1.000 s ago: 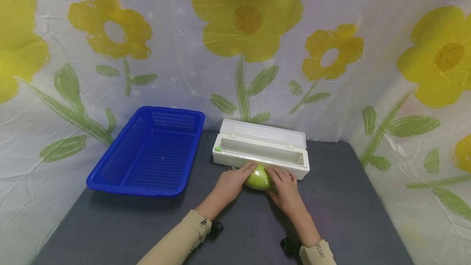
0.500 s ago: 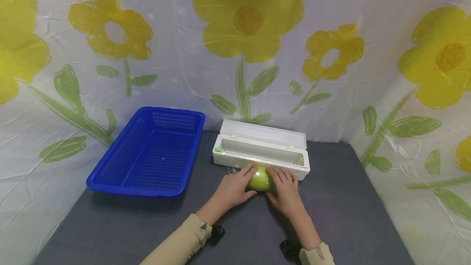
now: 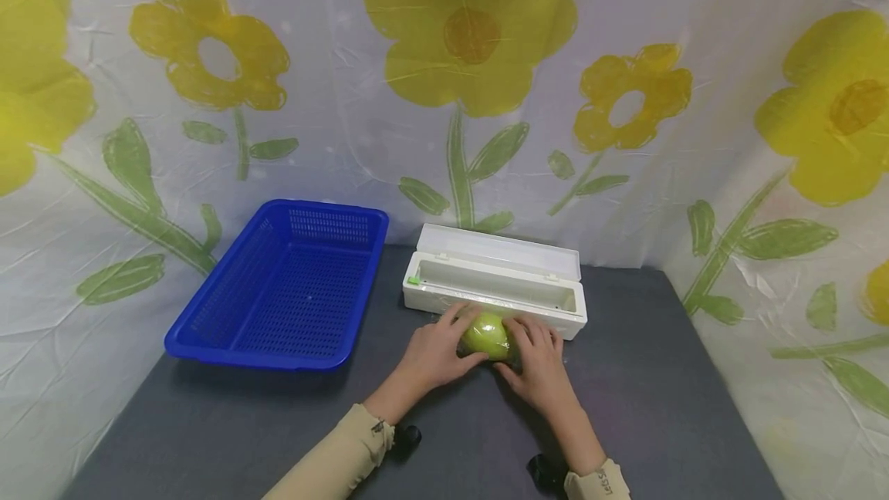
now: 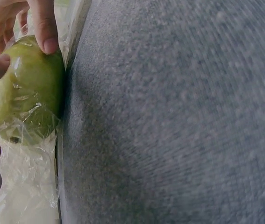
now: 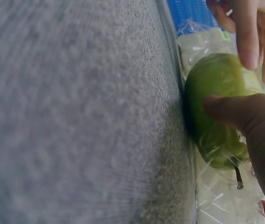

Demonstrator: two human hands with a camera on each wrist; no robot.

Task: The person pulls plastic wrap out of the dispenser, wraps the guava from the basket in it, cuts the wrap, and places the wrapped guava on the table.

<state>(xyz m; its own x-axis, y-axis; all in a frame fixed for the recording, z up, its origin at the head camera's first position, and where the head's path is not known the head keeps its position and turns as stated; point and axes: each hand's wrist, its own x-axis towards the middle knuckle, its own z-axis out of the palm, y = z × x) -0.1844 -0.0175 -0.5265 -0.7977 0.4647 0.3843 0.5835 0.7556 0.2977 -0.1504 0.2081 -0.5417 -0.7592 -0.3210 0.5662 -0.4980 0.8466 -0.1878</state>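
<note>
Head view | left hand [image 3: 432, 355] and right hand [image 3: 539, 365] half-curled, cupping green fruit [image 3: 488, 336] from left and right | light, even pressure seemed best, smoothing loose film [image 4: 28, 161] flat

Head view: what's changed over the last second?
Left hand: thumb hidden a second ago, now showing at the near side of the fruit. Right hand: thumb now reaches slightly farther left. The fruit has shifted slightly left. Nothing let go. Unchanged: both hands at the fruit, box open, basket in place.
</note>
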